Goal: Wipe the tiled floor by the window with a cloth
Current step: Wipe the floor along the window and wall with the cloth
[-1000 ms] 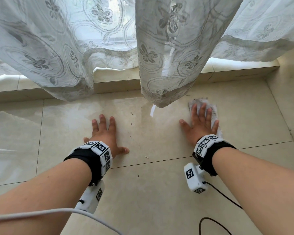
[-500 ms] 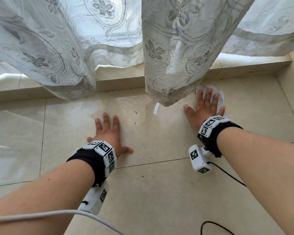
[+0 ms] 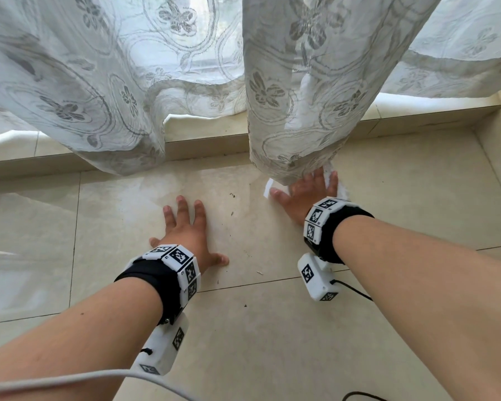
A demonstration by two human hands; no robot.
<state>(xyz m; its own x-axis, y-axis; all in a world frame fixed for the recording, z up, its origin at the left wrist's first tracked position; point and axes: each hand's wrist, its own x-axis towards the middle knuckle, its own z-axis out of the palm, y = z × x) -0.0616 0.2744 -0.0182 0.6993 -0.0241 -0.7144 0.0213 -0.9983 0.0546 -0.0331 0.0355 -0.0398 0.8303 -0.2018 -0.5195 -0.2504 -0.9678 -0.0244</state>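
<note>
The white cloth (image 3: pixel 341 190) is pressed to the tiled floor (image 3: pixel 272 328) by the step under the right hand (image 3: pixel 304 196), its fingers (image 3: pixel 320 178) laid straight, tips partly hidden by the curtain hem (image 3: pixel 289 166). The left hand (image 3: pixel 187 231) is spread flat as a brace. Even pressure should be applied, and the curtain hem avoided.

There is only one view, from a wide-angle camera on the person's head. It faces forward and steeply down, close above the floor (image 3: pixel 272 342), and the curtain (image 3: pixel 301 82) fills the top part of the picture.
</note>
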